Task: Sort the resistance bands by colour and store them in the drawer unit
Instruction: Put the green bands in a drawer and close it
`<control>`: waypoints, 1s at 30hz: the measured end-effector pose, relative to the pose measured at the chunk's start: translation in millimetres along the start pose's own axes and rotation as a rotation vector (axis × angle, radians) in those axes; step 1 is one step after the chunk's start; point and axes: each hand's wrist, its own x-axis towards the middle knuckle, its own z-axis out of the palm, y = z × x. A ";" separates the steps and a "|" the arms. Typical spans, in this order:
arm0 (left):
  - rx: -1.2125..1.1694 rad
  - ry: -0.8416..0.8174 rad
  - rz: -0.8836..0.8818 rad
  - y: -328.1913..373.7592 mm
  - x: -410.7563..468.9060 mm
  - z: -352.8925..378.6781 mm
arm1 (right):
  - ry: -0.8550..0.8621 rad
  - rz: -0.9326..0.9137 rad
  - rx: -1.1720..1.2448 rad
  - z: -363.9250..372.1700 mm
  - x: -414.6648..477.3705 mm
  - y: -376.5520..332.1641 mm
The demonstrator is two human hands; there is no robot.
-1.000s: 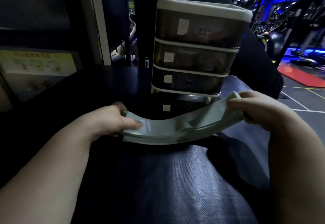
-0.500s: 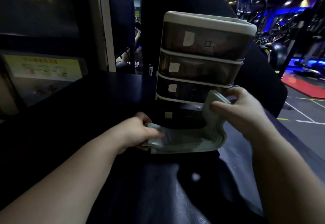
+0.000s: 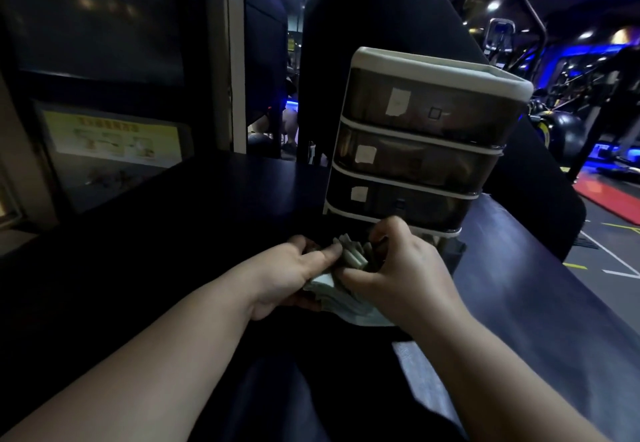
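Left hand (image 3: 294,277) grips the near-left end of a folded stack of pale green resistance bands (image 3: 351,256), thumb on top, fingers curled under. Right hand (image 3: 405,268) grips the same stack from the right, fingers curled over the far side, thumb pressed to the near side. The stack is bent double and pinched between the two hands, with layered edges fanning up in the gap between the thumbs and the fold bulging low toward the camera. Hands almost touch each other.

Bands are held just above the dark table (image 3: 207,206), right in front of the lowest level of the drawer unit (image 3: 426,150); can't tell if they touch it. The unit stands upright, white frame, smoky drawers, and the three upper drawers are closed, each with a white label (image 3: 398,102). The lowest level is hidden by the hands.

A dark chair back (image 3: 381,18) is behind the unit. A yellow poster (image 3: 114,136) is far left, a red floor mat (image 3: 613,199) far right.
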 end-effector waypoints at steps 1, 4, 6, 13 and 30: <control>0.003 0.006 0.000 0.1 0.3 -0.1 | -0.010 0.000 -0.001 0.0 0.0 0.4; 0.023 0.032 -0.013 2.0 0.0 1.3 | -0.069 0.021 0.029 -2.8 -0.6 0.6; 0.055 0.064 -0.021 3.0 -0.6 2.2 | -0.113 0.041 0.097 -6.5 0.2 1.1; 0.173 0.093 -0.003 -2.9 4.2 0.2 | -0.140 0.044 0.006 -11.3 9.8 19.0; 0.461 0.173 0.010 -9.5 13.9 1.6 | -0.253 0.279 -0.203 -12.5 5.6 27.5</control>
